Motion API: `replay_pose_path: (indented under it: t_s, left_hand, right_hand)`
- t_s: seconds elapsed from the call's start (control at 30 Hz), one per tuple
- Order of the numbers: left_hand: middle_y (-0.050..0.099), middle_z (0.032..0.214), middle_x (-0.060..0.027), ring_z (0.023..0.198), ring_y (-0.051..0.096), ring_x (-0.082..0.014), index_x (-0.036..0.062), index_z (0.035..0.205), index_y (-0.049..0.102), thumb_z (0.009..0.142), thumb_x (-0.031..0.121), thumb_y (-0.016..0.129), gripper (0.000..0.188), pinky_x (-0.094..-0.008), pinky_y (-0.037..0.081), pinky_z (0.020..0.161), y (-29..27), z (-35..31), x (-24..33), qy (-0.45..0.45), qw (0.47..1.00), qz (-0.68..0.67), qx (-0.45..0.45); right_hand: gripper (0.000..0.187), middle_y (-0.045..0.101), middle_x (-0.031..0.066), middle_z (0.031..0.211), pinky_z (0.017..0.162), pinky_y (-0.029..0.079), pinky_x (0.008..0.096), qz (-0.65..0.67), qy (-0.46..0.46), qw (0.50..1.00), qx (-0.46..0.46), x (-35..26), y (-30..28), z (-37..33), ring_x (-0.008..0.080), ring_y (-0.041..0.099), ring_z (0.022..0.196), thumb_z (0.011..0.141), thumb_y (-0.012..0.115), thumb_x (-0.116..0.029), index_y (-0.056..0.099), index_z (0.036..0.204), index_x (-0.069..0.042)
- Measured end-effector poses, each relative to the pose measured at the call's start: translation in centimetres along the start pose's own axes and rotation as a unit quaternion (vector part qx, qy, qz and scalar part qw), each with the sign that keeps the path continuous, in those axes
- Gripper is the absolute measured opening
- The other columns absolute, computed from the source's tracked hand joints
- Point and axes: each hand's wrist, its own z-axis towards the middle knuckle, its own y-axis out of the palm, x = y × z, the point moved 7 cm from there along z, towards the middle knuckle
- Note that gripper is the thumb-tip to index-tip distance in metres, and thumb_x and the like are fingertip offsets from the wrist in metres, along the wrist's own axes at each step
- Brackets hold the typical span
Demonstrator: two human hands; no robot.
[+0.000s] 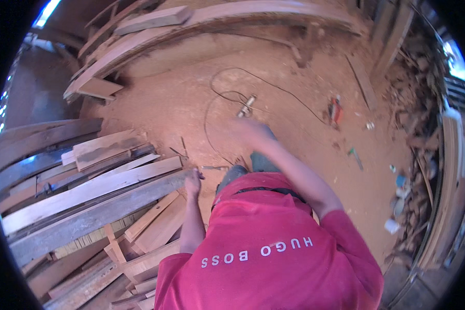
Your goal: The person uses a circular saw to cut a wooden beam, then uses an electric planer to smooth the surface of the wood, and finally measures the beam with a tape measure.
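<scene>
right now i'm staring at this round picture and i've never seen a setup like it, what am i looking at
There is no robot, just a person in a red shirt working bare-handed. One wide fisheye camera, worn on the head, looks down, so straight edges bend near the rim. The left hand is at the end of a grey plank; the right hand is blurred. Whether either holds anything is unclear. On the brown floor lie a dark cord, a silvery tube-shaped object, an orange-red object and a green-ended tool.
</scene>
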Motion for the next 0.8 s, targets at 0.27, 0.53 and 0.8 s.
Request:
replay_pose_path:
  t_s: [0.27,0.53,0.8]
  left_hand:
    - [0.07,0.102,-0.0248,0.097,0.067,-0.0377,-0.0031,0.108,0.069,0.086,0.038,0.068,0.047,-0.0443,0.051,0.088,4.1,3.2,0.0,-0.19,0.98,0.058,-0.022]
    - [0.065,0.115,-0.0257,0.111,0.063,-0.0355,-0.0026,0.126,0.059,0.096,0.049,0.051,0.06,-0.0403,0.048,0.095,4.9,20.0,25.4,0.052,0.993,-0.098,0.031]
    - [0.063,0.12,-0.0202,0.111,0.06,-0.0288,-0.0027,0.134,0.052,0.097,0.04,0.058,0.057,-0.0392,0.046,0.096,-2.7,27.6,44.2,0.155,0.973,-0.159,0.064]
  right_hand:
    - [0.018,0.059,0.0065,0.077,0.054,0.045,0.0447,0.24,0.614,0.735,0.159,43.2,-3.4,-24.4,0.0271,0.057,0.066,0.091,0.055,-0.034,0.063,0.093,-0.017]
    - [0.035,0.067,0.0182,0.096,0.072,0.053,0.0398,0.103,0.209,0.971,0.058,31.7,-9.2,10.3,0.0267,0.067,0.08,0.088,0.064,-0.027,0.065,0.111,-0.001]
    - [0.037,0.067,0.0162,0.113,0.089,0.051,0.0358,0.252,0.065,0.954,0.149,16.2,-21.9,33.0,0.0249,0.065,0.104,0.094,0.062,-0.023,0.06,0.123,-0.001]
